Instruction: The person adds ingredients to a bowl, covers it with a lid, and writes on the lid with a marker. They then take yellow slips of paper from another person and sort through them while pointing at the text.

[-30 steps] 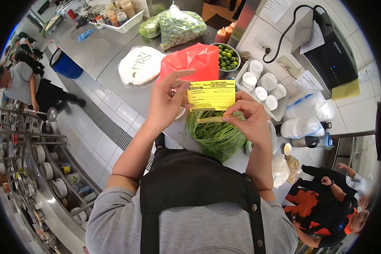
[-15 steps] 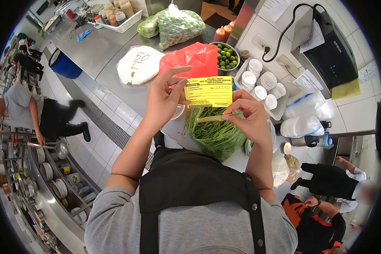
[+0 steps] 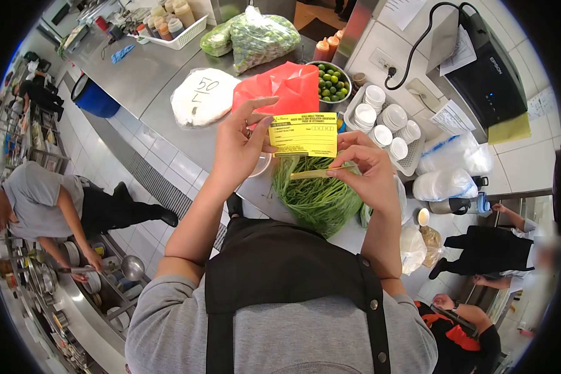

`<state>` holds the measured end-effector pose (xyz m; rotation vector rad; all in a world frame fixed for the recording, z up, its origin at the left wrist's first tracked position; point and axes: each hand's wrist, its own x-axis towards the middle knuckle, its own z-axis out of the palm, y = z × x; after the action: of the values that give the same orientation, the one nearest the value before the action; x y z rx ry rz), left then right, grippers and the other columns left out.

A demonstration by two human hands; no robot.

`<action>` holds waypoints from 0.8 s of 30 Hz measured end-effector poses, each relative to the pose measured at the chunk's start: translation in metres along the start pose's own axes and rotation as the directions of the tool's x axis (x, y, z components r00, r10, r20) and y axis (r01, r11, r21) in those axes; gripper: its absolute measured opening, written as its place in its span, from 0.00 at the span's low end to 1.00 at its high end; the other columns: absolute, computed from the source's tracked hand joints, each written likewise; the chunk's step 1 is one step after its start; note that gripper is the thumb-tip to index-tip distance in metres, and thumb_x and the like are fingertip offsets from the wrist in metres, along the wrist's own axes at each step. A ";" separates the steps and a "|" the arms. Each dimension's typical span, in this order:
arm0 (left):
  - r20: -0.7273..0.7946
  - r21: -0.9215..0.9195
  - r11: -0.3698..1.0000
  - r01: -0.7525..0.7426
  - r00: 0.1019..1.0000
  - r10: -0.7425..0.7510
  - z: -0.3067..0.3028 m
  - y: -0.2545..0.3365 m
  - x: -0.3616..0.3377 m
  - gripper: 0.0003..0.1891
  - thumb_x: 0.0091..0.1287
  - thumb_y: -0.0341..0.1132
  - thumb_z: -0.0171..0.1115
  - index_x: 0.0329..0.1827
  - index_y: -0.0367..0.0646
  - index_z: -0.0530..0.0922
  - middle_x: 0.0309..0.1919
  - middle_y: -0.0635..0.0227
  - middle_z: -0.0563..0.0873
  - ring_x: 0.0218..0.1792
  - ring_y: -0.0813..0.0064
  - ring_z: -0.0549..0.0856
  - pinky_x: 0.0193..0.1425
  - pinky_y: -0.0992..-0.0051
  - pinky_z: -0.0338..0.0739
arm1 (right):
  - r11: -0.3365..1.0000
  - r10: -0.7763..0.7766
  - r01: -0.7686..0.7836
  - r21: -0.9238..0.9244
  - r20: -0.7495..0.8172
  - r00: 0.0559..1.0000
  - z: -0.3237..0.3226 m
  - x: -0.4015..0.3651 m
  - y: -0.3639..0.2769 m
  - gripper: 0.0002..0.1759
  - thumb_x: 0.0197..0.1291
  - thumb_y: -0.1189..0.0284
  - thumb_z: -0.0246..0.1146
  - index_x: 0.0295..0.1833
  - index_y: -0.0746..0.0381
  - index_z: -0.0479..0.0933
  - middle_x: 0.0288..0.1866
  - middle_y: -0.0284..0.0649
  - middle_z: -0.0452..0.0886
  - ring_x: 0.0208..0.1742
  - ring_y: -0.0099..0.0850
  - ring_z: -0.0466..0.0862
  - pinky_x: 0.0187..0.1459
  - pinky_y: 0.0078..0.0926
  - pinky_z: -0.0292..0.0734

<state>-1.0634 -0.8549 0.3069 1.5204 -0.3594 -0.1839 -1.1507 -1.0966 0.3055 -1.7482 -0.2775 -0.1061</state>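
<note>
A yellow printed card (image 3: 303, 135) is held up in front of me, its form side facing me. My left hand (image 3: 242, 137) pinches the card's left edge between thumb and fingers. By the card's lower right corner, my right hand (image 3: 368, 171) grips a narrow, pale yellow strip (image 3: 311, 174) between thumb and fingertips. The strip lies nearly level below the card. Beneath both hands, long green vegetables in a clear plastic bag (image 3: 318, 206) rest on the steel counter (image 3: 162, 134). A red plastic bag (image 3: 280, 90) sits just beyond the card.
A white bag marked 50 (image 3: 202, 96) lies left of the red one. Behind are bagged greens (image 3: 265, 40) and a bowl of green citrus (image 3: 331, 84). Lidded cups fill a white basket (image 3: 405, 165) at right. Co-workers stand left (image 3: 40, 199) and right (image 3: 495, 252).
The card has shifted slightly left, with both hands keeping their grips. The co-worker at left has moved toward the shelves, with a ladle now further right. People at right have changed posture.
</note>
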 end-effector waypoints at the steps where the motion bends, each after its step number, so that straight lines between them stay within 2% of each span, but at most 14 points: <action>1: 0.001 -0.004 1.000 0.000 1.000 0.000 0.000 0.000 0.000 0.18 0.77 0.25 0.54 0.68 0.37 0.74 0.46 0.56 0.88 0.35 0.78 0.90 0.34 0.83 0.87 | 1.000 0.000 0.000 -0.005 -0.001 1.000 0.000 0.000 0.000 0.09 0.50 0.87 0.73 0.37 0.66 0.85 0.55 0.41 0.78 0.54 0.29 0.80 0.57 0.26 0.76; 17: -0.002 0.024 1.000 -0.012 1.000 0.012 0.002 0.001 -0.001 0.18 0.77 0.24 0.54 0.68 0.37 0.73 0.46 0.56 0.88 0.36 0.78 0.90 0.34 0.84 0.86 | 1.000 -0.008 0.008 -0.001 -0.009 1.000 0.001 0.002 0.001 0.10 0.49 0.86 0.74 0.37 0.65 0.86 0.59 0.44 0.75 0.54 0.29 0.81 0.56 0.25 0.77; 20: -0.001 0.023 1.000 -0.006 1.000 0.006 0.001 0.002 -0.002 0.18 0.77 0.24 0.53 0.69 0.37 0.73 0.46 0.56 0.88 0.36 0.78 0.91 0.34 0.84 0.86 | 0.999 0.024 -0.023 -0.025 0.015 1.000 -0.001 0.001 0.003 0.11 0.47 0.88 0.74 0.36 0.64 0.85 0.63 0.43 0.74 0.60 0.33 0.79 0.58 0.32 0.77; 24: -0.001 0.013 1.000 -0.004 1.000 0.004 0.001 0.002 -0.002 0.18 0.77 0.24 0.53 0.68 0.36 0.73 0.46 0.56 0.88 0.36 0.78 0.91 0.34 0.84 0.86 | 0.999 0.016 -0.015 -0.045 0.023 1.000 -0.001 0.001 0.004 0.11 0.47 0.88 0.73 0.36 0.63 0.85 0.63 0.43 0.74 0.60 0.33 0.79 0.58 0.31 0.77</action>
<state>-1.0659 -0.8551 0.3085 1.5326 -0.3629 -0.1779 -1.1488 -1.0983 0.3017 -1.7969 -0.2802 -0.0816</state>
